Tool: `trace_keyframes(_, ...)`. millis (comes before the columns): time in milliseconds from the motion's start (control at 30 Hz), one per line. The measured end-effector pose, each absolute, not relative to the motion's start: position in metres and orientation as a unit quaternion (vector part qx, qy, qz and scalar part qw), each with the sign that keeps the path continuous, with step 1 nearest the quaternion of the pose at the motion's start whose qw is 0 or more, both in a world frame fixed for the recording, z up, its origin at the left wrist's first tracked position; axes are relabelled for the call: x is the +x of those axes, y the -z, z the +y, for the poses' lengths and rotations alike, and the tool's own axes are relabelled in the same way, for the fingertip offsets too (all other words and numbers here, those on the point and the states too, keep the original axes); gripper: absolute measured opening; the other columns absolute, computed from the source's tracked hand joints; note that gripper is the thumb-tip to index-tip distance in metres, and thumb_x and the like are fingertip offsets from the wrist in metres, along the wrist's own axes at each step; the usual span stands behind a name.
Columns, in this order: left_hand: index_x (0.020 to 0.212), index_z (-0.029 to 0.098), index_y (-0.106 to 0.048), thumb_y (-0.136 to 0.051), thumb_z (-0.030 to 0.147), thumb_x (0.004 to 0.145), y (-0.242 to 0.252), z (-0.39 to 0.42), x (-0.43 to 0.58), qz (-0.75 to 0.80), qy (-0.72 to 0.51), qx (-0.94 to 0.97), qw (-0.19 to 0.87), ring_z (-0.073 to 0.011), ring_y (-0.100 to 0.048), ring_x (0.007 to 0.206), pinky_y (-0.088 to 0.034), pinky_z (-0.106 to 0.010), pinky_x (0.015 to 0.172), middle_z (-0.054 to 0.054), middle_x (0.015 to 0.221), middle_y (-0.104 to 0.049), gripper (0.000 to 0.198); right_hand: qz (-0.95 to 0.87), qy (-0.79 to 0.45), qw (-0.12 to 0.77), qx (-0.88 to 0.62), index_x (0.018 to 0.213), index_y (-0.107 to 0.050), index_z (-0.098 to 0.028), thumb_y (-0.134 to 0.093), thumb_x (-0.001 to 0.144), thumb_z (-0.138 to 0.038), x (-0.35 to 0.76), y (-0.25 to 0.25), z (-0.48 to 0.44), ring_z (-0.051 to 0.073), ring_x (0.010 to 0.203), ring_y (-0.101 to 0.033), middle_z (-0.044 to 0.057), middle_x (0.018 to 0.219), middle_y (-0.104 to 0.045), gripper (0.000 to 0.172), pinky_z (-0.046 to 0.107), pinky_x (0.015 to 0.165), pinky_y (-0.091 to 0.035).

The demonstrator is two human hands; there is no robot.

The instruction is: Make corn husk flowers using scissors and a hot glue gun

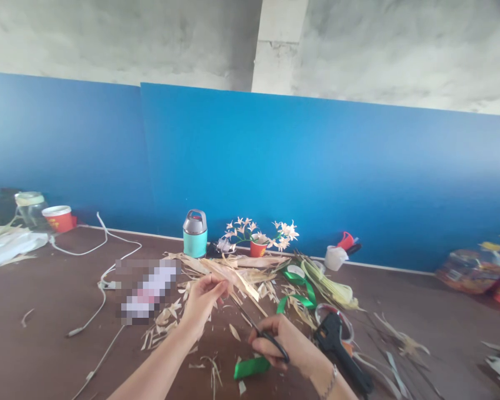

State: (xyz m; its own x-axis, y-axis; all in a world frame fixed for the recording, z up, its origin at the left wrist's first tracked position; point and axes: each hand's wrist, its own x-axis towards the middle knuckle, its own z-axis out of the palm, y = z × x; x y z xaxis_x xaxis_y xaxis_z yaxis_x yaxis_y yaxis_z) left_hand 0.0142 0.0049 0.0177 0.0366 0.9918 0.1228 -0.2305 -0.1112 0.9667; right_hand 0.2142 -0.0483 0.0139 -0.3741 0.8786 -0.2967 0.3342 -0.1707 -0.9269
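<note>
My left hand (pixel 203 300) pinches a pale dried leaf strip (pixel 242 285) above the brown table (pixel 45 344), with the strip running right from my fingers. My right hand (pixel 281 343) is closed round the black handles of scissors (pixel 261 334), whose blades point up-left toward the strip. A heap of dried leaf strips and trimmings (pixel 229 272) lies just behind both hands. A folded piece of green ribbon (pixel 251 367) rests on the table under my right hand.
A black glue gun (pixel 339 344) lies right of my right hand. Green ribbon roll (pixel 298 286), teal flask (pixel 195 233), a small pot of straw flowers (pixel 258 236) and cups stand by the blue wall (pixel 275 166). White cables (pixel 102 278) run at left.
</note>
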Motion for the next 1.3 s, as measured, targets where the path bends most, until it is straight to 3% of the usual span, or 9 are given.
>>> trace_keyframes(1300, 0.059, 0.015, -0.063, -0.072, 0.036, 0.061, -0.016, -0.001, 0.022, 0.423, -0.609, 0.438, 0.509, -0.0120, -0.054, 0.052, -0.041, -0.021, 0.051, 0.000, 0.054, -0.063, 0.023, -0.573, -0.577, 0.257, -0.522, 0.072, -0.063, -0.011, -0.065, 0.066, -0.028, 0.203, -0.020, -0.049, 0.002, 0.026, -0.030, -0.008, 0.035, -0.046, 0.019, 0.016, 0.030, -0.017)
